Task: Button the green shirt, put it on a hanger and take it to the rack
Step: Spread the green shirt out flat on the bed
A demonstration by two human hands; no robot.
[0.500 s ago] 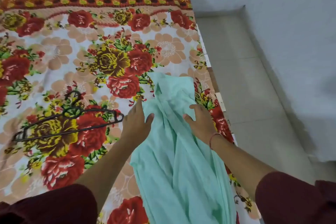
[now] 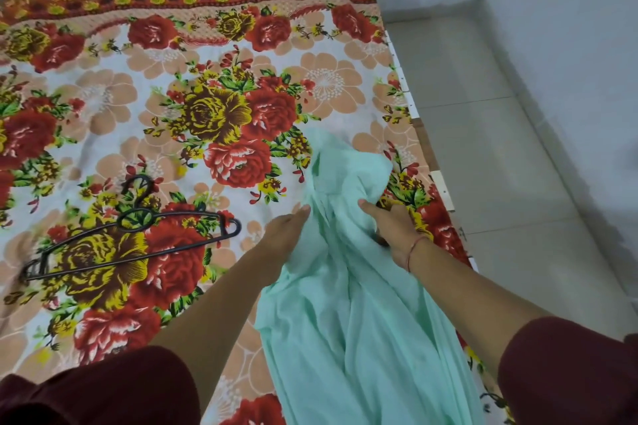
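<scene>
Two bare hands work at the top end of a pale mint-green cloth shirt, which lies bunched in long folds on the flower-printed bedsheet, running from the centre of the frame down to the lower right, close to the bed's right edge. The right hand has its fingers closed on a gathered fold near the garment's upper end, the thumb showing on top of the cloth. The left hand lies against the shirt's left edge with its fingers stretched out and loose; whether they pinch any cloth underneath I cannot tell.

No buttons, buttonholes or collar can be made out in the crumpled fabric, so I judge the task to be at its first step: spreading the shirt out to find the front placket, with buttoning not yet begun. The black wire hanger lies untouched at the left of the frame, well apart from the shirt. No rack is in view.

The next move likely calls for pulling the two front edges apart and flat, so that the button row and its matching holes lie side by side and can be fastened.
</scene>
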